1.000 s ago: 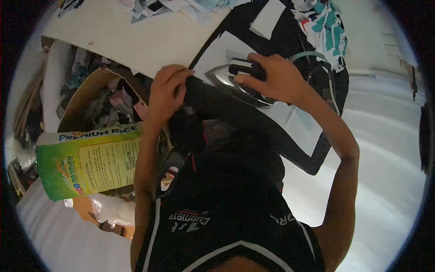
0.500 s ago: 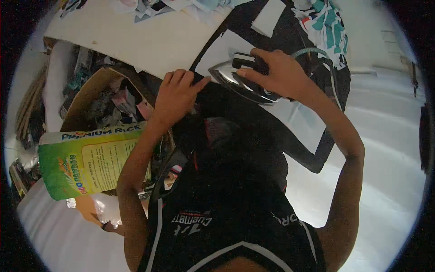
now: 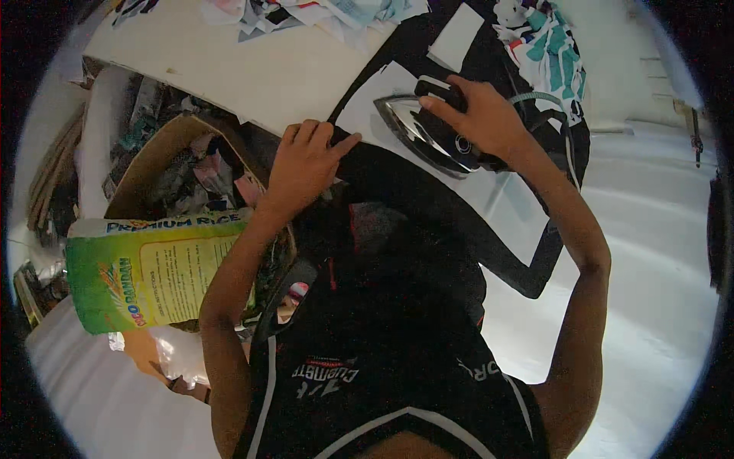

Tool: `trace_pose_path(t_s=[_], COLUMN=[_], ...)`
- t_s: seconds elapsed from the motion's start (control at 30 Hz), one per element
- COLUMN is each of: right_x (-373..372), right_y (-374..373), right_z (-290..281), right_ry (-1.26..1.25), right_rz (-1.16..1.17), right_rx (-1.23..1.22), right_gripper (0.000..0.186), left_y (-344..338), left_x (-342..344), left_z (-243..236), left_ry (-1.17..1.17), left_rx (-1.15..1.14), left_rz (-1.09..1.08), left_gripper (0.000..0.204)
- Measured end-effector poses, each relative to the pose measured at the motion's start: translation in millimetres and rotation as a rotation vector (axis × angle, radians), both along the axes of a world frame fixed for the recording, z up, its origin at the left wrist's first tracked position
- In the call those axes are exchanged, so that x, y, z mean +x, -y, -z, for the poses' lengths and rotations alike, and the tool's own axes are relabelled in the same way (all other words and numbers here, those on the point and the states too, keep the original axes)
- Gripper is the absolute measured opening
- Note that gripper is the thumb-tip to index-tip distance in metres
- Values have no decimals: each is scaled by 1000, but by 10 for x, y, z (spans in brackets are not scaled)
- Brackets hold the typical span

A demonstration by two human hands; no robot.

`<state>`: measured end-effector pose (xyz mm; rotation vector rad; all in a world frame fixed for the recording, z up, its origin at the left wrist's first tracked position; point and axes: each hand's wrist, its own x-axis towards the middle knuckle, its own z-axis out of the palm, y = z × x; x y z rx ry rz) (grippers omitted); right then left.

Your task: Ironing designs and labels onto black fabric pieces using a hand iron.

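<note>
My right hand (image 3: pixel 493 118) is wrapped round the black handle of a clothes iron (image 3: pixel 419 136) with a shiny metal body. Its tip points left, and it stands on a white sheet (image 3: pixel 520 214) lying on a black ironing cloth (image 3: pixel 489 256). A greenish cord (image 3: pixel 535 97) runs from behind the iron to the right. My left hand (image 3: pixel 306 164) rests at the cloth's left edge, beside the sheet's near-left corner. Its fingers are bent but apart, and the thumb stretches toward the sheet; I see nothing held in it.
A narrow white piece (image 3: pixel 457 37) lies on the far part of the cloth. White and teal cut pieces (image 3: pixel 554 57) are piled at the far right, more scraps (image 3: pixel 329 11) at the back. A cardboard box (image 3: pixel 153 153) of scraps and a green-yellow sack (image 3: pixel 153 275) stand at left.
My right hand has slid the iron a little to the right across the sheet, baring more of its left part. My left hand has stayed almost in place.
</note>
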<state>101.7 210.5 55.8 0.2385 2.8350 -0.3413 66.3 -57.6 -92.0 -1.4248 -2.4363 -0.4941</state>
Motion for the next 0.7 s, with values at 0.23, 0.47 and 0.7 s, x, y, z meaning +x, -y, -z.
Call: trace_pose_path(t_s=[0.23, 0.47, 0.7], right_x=[93, 214, 249], right_y=[-39, -4, -32], right_z=[-98, -195, -150], right_ry=[25, -36, -111], right_rz=[41, -26, -61], right_rx=[2, -18, -90], right_gripper=[80, 69, 76], left_y=[39, -215, -139], left_x=[48, -261, -586], left_z=[15, -26, -36], left_ry=[77, 204, 795], left_rx=[50, 322, 600], left_rz=[-17, 6, 156], left_gripper=[52, 43, 39])
